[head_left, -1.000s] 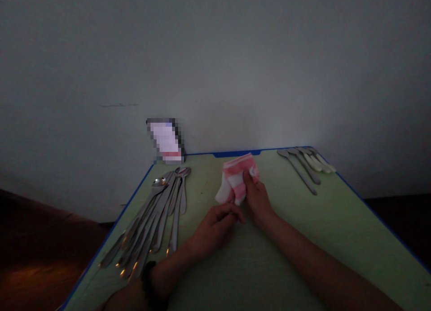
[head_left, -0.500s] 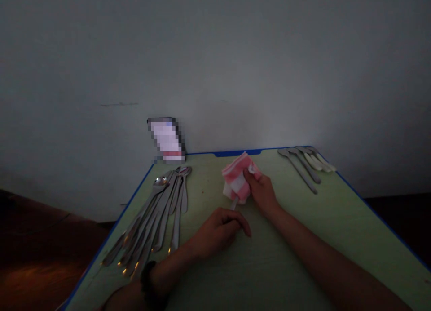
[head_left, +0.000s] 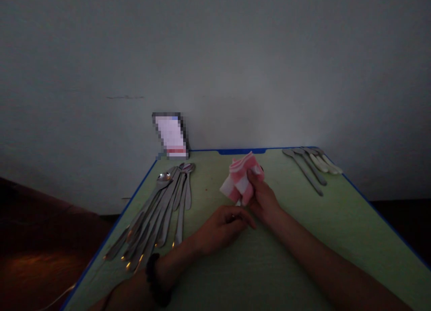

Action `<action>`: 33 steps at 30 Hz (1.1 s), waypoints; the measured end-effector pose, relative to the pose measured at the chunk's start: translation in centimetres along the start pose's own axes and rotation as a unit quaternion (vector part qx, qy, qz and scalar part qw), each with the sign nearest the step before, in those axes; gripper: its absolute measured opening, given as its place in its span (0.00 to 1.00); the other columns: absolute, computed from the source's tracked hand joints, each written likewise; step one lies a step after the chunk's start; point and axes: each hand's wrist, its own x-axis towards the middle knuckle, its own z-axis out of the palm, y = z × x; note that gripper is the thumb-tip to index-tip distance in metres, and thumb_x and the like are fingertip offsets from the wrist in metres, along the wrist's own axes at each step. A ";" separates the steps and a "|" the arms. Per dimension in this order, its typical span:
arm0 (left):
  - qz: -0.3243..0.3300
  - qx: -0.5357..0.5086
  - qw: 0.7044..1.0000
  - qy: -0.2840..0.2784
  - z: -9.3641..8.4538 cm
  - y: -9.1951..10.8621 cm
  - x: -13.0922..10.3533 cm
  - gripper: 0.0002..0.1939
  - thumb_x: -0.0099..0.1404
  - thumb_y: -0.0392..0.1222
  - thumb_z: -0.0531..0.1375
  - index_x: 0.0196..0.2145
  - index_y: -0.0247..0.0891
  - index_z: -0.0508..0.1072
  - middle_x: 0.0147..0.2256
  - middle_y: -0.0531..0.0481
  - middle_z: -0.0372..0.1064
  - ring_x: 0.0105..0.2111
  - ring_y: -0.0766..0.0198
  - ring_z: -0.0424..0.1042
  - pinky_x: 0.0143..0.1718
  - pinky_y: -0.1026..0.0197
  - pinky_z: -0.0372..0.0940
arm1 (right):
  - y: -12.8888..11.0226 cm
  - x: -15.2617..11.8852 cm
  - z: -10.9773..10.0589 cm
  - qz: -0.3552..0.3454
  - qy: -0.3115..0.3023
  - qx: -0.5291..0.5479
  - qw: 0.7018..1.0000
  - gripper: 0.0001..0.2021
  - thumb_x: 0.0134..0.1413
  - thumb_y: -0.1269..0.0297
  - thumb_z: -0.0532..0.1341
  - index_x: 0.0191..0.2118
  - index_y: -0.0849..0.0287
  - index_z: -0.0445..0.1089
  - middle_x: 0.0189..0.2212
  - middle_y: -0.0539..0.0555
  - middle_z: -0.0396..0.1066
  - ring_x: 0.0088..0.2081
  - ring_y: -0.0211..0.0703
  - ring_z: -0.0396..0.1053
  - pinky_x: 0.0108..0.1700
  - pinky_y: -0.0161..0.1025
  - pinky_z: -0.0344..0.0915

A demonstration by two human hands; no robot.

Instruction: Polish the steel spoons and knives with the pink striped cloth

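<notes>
A pink-and-white cloth [head_left: 240, 176] is folded around a metal spoon [head_left: 239, 202], of which only a short piece of handle and a dark rounded edge beyond the cloth show. My right hand [head_left: 264, 196] is closed on the cloth, thumb on top, with the spoon inside it. My left hand [head_left: 227, 225] is closed on the near end of the spoon's handle, just below the cloth. To the left, a pile of long metal spoons [head_left: 163, 212] lies on the green table [head_left: 269, 266], most handles pointing toward me.
At the far right corner lie several more utensils, some all metal [head_left: 306, 174] and some with white handles [head_left: 319, 163]. A phone [head_left: 171, 133] with a lit, blurred screen leans on the wall [head_left: 235, 55] behind the table. The table has a blue edge [head_left: 240, 152].
My right hand and the cloth have shifted a little along the spoon, and the cloth is more bunched. Less of the handle shows now. The whole view has moved slightly.
</notes>
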 end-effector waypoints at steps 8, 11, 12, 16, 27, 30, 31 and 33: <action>0.121 0.034 0.987 0.104 0.7 -0.9 0.3 0.14 0.69 0.45 0.45 0.51 0.42 0.51 0.31 0.54 0.64 0.19 0.74 0.60 0.20 0.69 0.55 | -4.8 2.0 -1.5 -0.120 0.080 -0.017 0.989 0.12 0.46 0.57 0.62 0.37 0.56 0.68 0.36 0.51 0.73 0.36 0.39 0.70 0.34 0.34 0.67; 0.085 0.021 0.987 0.138 0.6 -1.1 0.9 0.15 0.68 0.47 0.46 0.51 0.40 0.52 0.31 0.52 0.68 0.20 0.71 0.66 0.18 0.69 0.56 | -5.6 1.9 -1.1 -0.133 0.091 0.010 0.987 0.12 0.45 0.58 0.63 0.37 0.57 0.67 0.36 0.51 0.72 0.36 0.38 0.70 0.36 0.33 0.67; 0.073 0.018 0.986 0.149 0.6 -1.0 1.0 0.15 0.68 0.47 0.46 0.49 0.39 0.53 0.32 0.51 0.69 0.21 0.70 0.68 0.17 0.69 0.55 | -5.6 1.8 -1.0 -0.136 0.095 0.010 0.986 0.13 0.46 0.58 0.62 0.37 0.57 0.67 0.36 0.52 0.72 0.36 0.38 0.70 0.36 0.34 0.67; 0.048 0.066 0.985 0.153 0.2 -0.6 0.8 0.14 0.67 0.48 0.48 0.39 0.35 0.64 0.32 0.48 0.72 0.22 0.68 0.69 0.17 0.69 0.55 | -4.1 1.0 -0.3 -0.126 0.119 -0.057 0.983 0.14 0.48 0.51 0.58 0.34 0.57 0.66 0.32 0.53 0.72 0.33 0.41 0.70 0.29 0.34 0.64; 0.058 0.147 0.963 0.220 0.3 0.1 0.1 0.13 0.67 0.49 0.47 0.33 0.37 0.62 0.19 0.59 0.57 0.20 0.70 0.59 0.23 0.67 0.55 | -8.1 -0.1 -1.5 -0.085 -0.105 -0.409 0.903 0.21 0.47 0.46 0.57 0.20 0.60 0.65 0.13 0.46 0.59 0.15 0.31 0.50 0.18 0.32 0.44; 0.082 0.068 0.964 0.244 0.4 -0.2 0.2 0.12 0.67 0.49 0.46 0.42 0.39 0.58 0.24 0.59 0.56 0.19 0.71 0.58 0.21 0.67 0.55 | -10.4 -0.4 -2.4 -0.007 -0.190 -0.531 0.826 0.21 0.48 0.46 0.56 0.22 0.61 0.69 0.15 0.48 0.63 0.16 0.31 0.51 0.18 0.32 0.44; 0.092 0.048 0.963 0.250 0.4 -0.4 0.3 0.13 0.68 0.50 0.45 0.44 0.40 0.56 0.25 0.59 0.56 0.19 0.71 0.57 0.21 0.67 0.55 | -10.8 -0.6 -2.6 0.009 -0.212 -0.568 0.795 0.21 0.47 0.46 0.57 0.21 0.61 0.69 0.14 0.48 0.63 0.15 0.31 0.51 0.17 0.32 0.43; 0.103 0.035 0.961 0.253 0.3 -0.7 0.4 0.14 0.68 0.50 0.42 0.46 0.40 0.56 0.26 0.59 0.55 0.19 0.72 0.56 0.21 0.67 0.54 | -11.0 -0.9 -2.8 0.025 -0.257 -0.625 0.737 0.19 0.45 0.49 0.60 0.18 0.61 0.68 0.13 0.48 0.62 0.15 0.31 0.52 0.17 0.32 0.43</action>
